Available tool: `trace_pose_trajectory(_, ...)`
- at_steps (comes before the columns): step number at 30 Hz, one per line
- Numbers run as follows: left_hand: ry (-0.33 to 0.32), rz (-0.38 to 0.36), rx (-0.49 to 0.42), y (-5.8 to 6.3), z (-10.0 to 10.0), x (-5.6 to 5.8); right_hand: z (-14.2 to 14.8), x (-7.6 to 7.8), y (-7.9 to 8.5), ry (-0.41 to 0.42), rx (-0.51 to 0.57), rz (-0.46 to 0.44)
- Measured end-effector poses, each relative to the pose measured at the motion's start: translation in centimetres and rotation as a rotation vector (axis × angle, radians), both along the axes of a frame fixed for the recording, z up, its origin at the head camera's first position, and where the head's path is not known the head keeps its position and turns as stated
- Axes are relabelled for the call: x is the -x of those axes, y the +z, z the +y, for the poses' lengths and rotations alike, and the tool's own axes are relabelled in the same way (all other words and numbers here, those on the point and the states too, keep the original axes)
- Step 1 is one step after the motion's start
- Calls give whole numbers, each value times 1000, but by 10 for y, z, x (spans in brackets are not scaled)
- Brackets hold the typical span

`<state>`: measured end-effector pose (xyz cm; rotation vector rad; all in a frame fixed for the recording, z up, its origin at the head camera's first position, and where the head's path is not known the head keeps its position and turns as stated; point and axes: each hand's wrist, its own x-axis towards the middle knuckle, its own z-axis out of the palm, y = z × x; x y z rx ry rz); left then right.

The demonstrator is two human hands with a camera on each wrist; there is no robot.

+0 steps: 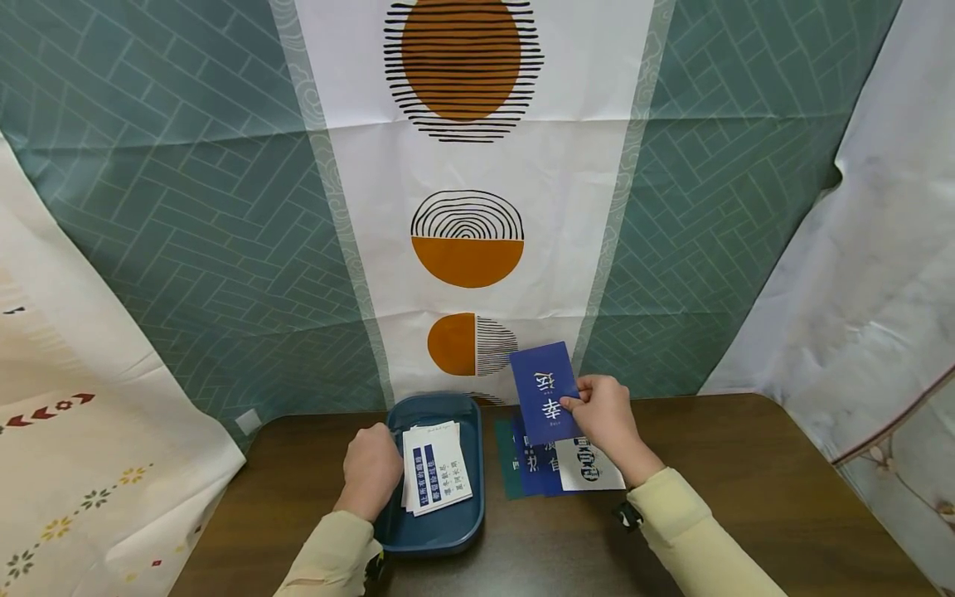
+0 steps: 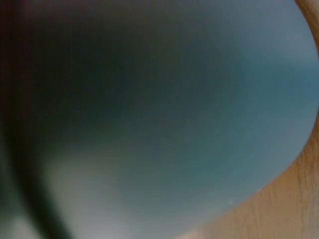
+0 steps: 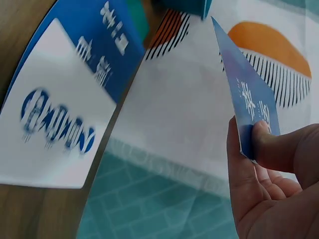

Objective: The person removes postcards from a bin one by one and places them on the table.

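Observation:
Between thumb and fingers, my right hand (image 1: 606, 414) pinches a blue card (image 1: 545, 390) with white and yellow characters. It is raised above several overlapping cards on the table, among them a white card (image 1: 585, 466) and a green card (image 1: 509, 460). The right wrist view shows the thumb on the lower part of the held card (image 3: 246, 92). At the left rim of a dark blue tray (image 1: 468, 531), my left hand (image 1: 370, 466) has curled fingers and grips the edge. White cards (image 1: 434, 468) with blue print lie stacked inside. A blurred tray wall (image 2: 239, 149) fills the left wrist view.
The brown wooden table (image 1: 716, 473) ends at a hanging cloth (image 1: 567, 182) with green and white panels and orange circles. Pale cloths hang at the left (image 1: 89, 398) and right (image 1: 880, 274).

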<state>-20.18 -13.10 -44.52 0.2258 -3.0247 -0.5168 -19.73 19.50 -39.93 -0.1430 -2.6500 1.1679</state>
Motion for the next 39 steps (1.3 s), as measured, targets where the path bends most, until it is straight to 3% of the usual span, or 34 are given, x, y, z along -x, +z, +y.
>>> trace_pose_trajectory(9,-35,51,0,1,-2,-2,31,-3,-8,-45,-12,-28)
trace_pose_trajectory(24,-24,33,-26,-2,-2,-2,66,-12,-10,-99,-86,-49)
trace_pose_trajectory(39,-14,23,-23,-4,-3,0,91,-17,-31,-95,-167,-135)
